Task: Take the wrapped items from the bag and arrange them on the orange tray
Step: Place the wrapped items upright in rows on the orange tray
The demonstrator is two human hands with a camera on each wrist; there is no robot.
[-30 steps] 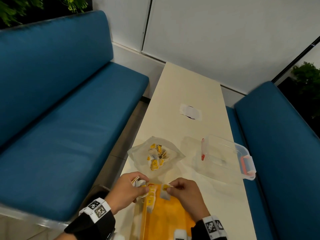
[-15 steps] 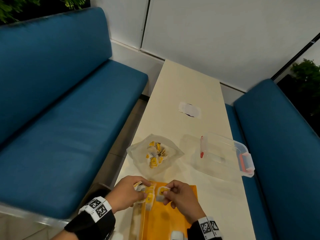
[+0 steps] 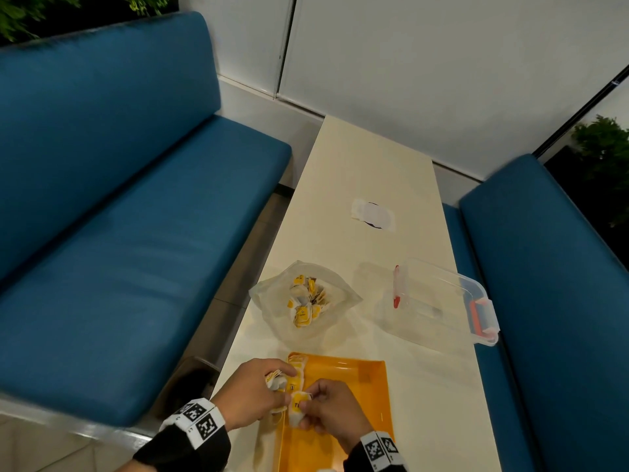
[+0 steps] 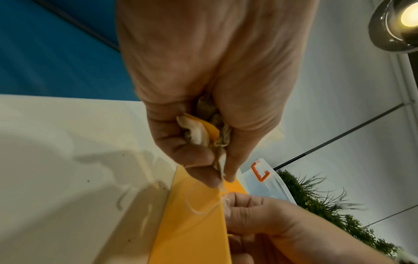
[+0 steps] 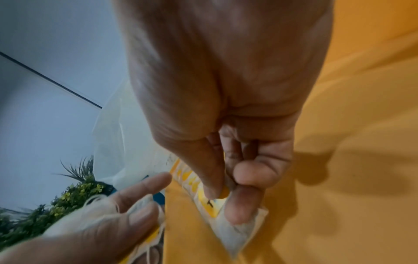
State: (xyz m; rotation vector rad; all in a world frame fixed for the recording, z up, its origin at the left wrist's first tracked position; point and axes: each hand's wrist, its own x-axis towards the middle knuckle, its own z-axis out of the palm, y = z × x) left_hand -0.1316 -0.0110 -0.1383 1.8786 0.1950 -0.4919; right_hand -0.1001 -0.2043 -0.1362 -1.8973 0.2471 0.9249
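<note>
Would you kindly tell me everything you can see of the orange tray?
The orange tray is a flat, smooth rectangle that looks like plastic, with a low raised rim. It lies level on the cream table, nearest the person, its near end out of frame. A row of wrapped items lines its left edge. The right hand pinches a sachet over it; the left hand grips more at that edge.

A clear plastic bag (image 3: 272,298) sits open at the centre of the head view, a heap of yellow-and-white wrapped items (image 3: 306,301) inside it. Below it, at the bottom centre, lies the flat orange tray (image 3: 357,386), with a short row of wrapped pieces (image 3: 295,371) along its upper-left edge. One more small wrapped packet (image 5: 235,232), white with yellow print, is pinched just above the tray's left side.
</note>
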